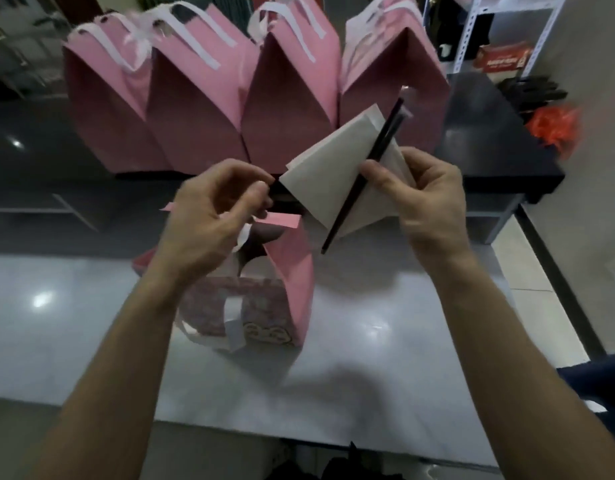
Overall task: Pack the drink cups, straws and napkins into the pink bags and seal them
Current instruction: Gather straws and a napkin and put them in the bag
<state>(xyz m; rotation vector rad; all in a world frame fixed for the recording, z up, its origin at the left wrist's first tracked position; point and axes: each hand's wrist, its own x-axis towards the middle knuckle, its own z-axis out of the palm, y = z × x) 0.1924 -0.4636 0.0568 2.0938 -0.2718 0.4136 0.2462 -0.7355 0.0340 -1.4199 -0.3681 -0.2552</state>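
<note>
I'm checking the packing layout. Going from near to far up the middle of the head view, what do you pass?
Open pink paper bag with white handles → white folded napkin held with a black straw → row of four upright pink paper bags on the dark counter.

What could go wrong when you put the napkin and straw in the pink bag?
1. The straw is only pinched against the napkin by the right hand, so it might slip out and drop onto the table.
2. The left hand holds the open bag only at its top edge; pushing things in could tip it over.
3. The straw sticks out past the napkin and may catch on the bag's rim.
</note>
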